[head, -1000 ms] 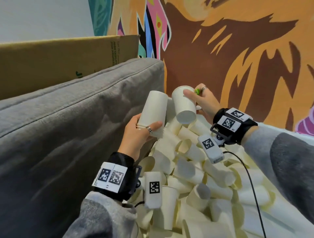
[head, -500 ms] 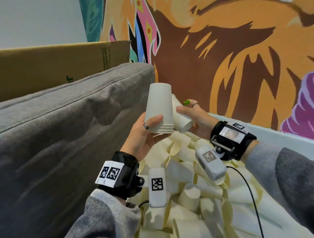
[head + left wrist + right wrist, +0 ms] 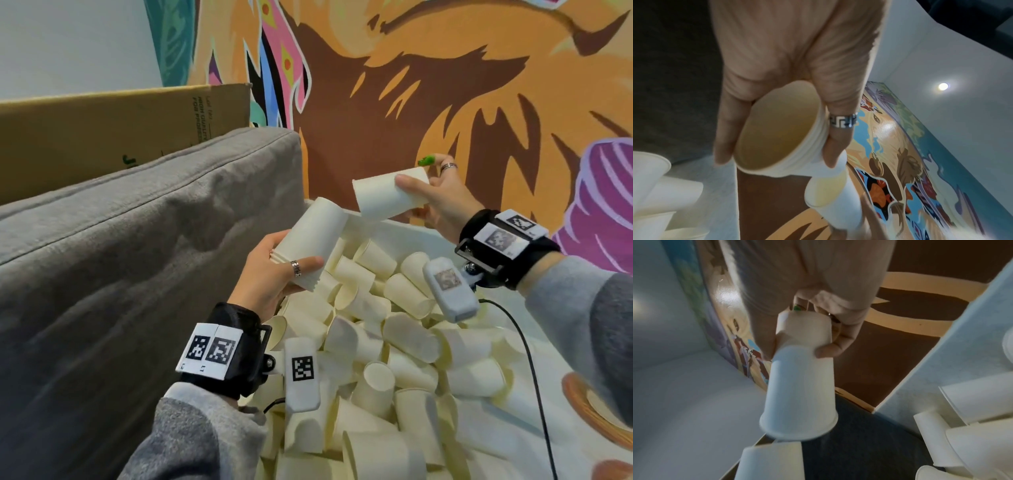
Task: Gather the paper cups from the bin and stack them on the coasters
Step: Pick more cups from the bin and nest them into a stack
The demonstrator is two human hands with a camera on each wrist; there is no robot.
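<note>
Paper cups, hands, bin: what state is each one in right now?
Nested stack of cups: tilted, rims down, held in left hand.
Single cup: on its side, separate from the stack, gripped by right hand.
Loose cups: jumbled in the bin.

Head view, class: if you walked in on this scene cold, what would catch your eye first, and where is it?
First, the heap of loose paper cups filling the white bin at lower centre. Above it, the left hand grips a nested stack of cups, base up, while the right hand holds a single cup on its side, rim towards the stack. Behind them a bright mural covers the wall, with a grey cushion at left.
</note>
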